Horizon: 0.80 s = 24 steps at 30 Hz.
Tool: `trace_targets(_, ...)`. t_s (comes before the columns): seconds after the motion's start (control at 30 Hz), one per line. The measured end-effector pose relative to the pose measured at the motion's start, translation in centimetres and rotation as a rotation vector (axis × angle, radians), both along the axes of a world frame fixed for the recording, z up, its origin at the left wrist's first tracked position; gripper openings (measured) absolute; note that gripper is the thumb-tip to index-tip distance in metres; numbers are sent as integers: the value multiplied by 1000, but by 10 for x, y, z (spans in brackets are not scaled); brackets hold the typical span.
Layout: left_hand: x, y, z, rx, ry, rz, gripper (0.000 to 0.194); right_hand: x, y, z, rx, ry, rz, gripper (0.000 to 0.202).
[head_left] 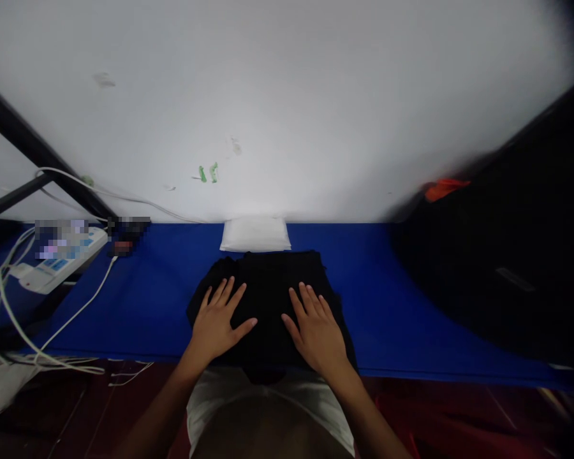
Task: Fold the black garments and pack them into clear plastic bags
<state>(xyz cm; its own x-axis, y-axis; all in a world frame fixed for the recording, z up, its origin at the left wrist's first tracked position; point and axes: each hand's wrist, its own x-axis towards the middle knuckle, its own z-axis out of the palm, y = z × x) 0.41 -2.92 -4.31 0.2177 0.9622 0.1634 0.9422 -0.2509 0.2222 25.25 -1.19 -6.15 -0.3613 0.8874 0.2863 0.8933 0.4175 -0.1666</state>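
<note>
Head view: a black cloth [268, 299] lies on a blue table [162, 319], right in front of the person.
Left hand [215, 331]: flat on the left part of the cloth, palm down. The fingers are wide open and the thumb points in to the middle. It grips nothing.
Right hand [323, 338]: flat on the right part, palm down too. Its fingers are a bit closer together, but they are open and grip nothing.
Cloth: spread out under both hands, with its near side by the table's front edge. The left side looks bumpy. It is too dark to tell how many layers it has.
White pack [255, 234]: just past the far side of the cloth, by the wall [316, 95]. No hand is on it.
Power strip [36, 278]: off to the left, with pale wires about it.
Black thing [483, 274]: big and dark, on the right side, with an orange bit [444, 189] by its top. I cannot tell what it is.
Hands now: they seem to be pressing the cloth flat or keeping it in place.
Fingers next: to grab the cloth, they would have to bend and pinch an edge; to smooth it, they could stay flat and slide.
</note>
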Motion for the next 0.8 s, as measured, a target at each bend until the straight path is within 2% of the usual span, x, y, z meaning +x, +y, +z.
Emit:
trace_targets(0.27, 2, 1, -2, -1, 3, 2, 75, 0, 2, 1, -19, -48, 1, 61)
trace_targets(0.8, 3, 5, -1, 15, -65, 8, 70, 0, 7, 3, -16, -8, -14, 59)
